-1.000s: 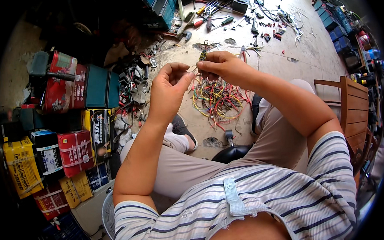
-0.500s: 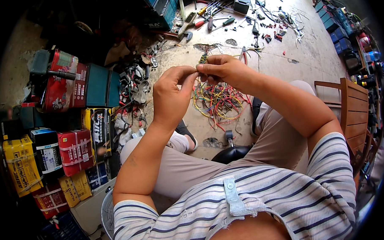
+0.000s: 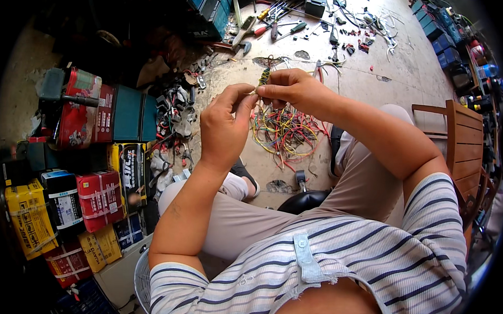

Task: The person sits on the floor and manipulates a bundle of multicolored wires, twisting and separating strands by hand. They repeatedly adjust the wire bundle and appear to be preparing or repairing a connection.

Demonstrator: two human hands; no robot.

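Note:
My left hand (image 3: 226, 123) and my right hand (image 3: 290, 89) meet at the centre, thumbs and fingertips pinched together on something thin and small, apparently wire, too small to make out clearly. A twisted bundle of yellow, green and dark wires (image 3: 265, 73) shows just behind my right fingers. Below my hands a loose tangle of red, yellow and black wires (image 3: 284, 136) lies on the floor (image 3: 371, 83) between my feet.
Stacked boxes and batteries (image 3: 98, 198) crowd the left, beside scrap parts (image 3: 181, 115). Screwdrivers, a brush and other tools (image 3: 275, 31) lie at the far side, with scattered cable pieces (image 3: 385, 33). A wooden chair (image 3: 464, 138) and packed shelves (image 3: 476, 77) stand at the right.
My left hand has tilted inward toward the right, its fingertips now closed against those of my right hand. My right hand has shifted slightly.

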